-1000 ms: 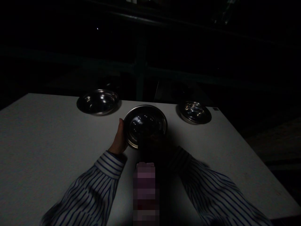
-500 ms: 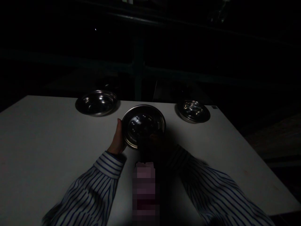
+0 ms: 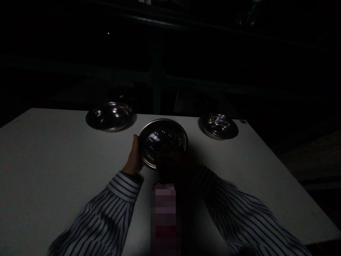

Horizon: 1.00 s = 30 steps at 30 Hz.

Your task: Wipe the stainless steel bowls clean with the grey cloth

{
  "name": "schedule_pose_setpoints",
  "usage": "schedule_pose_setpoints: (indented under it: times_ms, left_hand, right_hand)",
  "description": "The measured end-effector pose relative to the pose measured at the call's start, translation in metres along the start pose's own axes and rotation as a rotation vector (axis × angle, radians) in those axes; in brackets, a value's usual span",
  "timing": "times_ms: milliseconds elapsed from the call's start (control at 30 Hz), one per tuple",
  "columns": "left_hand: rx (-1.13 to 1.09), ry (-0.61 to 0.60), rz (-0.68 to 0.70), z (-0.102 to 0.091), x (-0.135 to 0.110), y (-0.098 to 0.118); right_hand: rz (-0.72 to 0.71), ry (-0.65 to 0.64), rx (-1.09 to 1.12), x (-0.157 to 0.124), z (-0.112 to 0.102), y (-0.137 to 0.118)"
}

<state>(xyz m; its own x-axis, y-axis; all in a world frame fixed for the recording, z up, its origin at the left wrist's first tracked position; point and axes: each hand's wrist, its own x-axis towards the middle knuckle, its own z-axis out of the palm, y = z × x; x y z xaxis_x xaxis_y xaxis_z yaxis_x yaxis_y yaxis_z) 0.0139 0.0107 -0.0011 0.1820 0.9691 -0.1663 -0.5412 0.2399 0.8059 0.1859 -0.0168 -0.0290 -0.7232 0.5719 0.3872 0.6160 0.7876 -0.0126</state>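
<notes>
A shiny metal bowl (image 3: 160,140) is tilted toward me in the middle, over the white table. My left hand (image 3: 133,159) is closed on its left rim, with the thumb up along the outside and the other fingers hidden behind it. My right hand (image 3: 178,164) lies in deep shadow at the bowl's lower right, in front of its edge. Its fingers are too dark to make out, so I cannot see how it meets the bowl. Both forearms wear blue-striped sleeves.
A wide metal bowl (image 3: 109,117) stands at the table's far edge on the left. To the right, near the far corner, sit smaller metal bowls (image 3: 220,126), seemingly stacked. The white table (image 3: 66,153) ends beyond them in darkness. A pixelated patch covers the bottom middle.
The shadow over my right hand has deepened, hiding its fingers more. The bowl and my left hand have barely moved.
</notes>
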Motion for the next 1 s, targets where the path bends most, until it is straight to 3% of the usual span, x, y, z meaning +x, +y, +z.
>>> schedule_pose_setpoints:
  times_ms: [100,267,400,467,567,800,1000]
  left_hand:
    - [0.006,0.011,0.012,0.001,-0.001,0.000]
    - [-0.027,-0.014,-0.149,-0.003,-0.005,0.000]
    - [-0.021,0.003,-0.005,-0.004,-0.003,0.001]
    - [-0.022,-0.018,0.024,-0.002,-0.001,0.001]
    - [-0.017,-0.004,0.012,0.002,-0.001,0.001]
    - [0.011,0.136,0.022,0.000,-0.004,0.002]
    - [-0.048,0.077,-0.021,-0.002,-0.003,0.009]
  right_hand:
    - [-0.073,0.062,-0.017,0.009,0.000,-0.003]
    - [0.025,0.093,-0.027,0.037,0.008,-0.027]
    - [0.013,-0.123,0.029,0.018,0.008,-0.015]
    - [0.007,-0.153,0.026,0.004,0.005,-0.003]
    - [0.035,-0.140,0.010,-0.003,0.000,0.002]
    - [0.057,-0.114,0.056,0.032,0.012,-0.024]
    - [0.015,-0.081,0.023,0.005,0.007,-0.006]
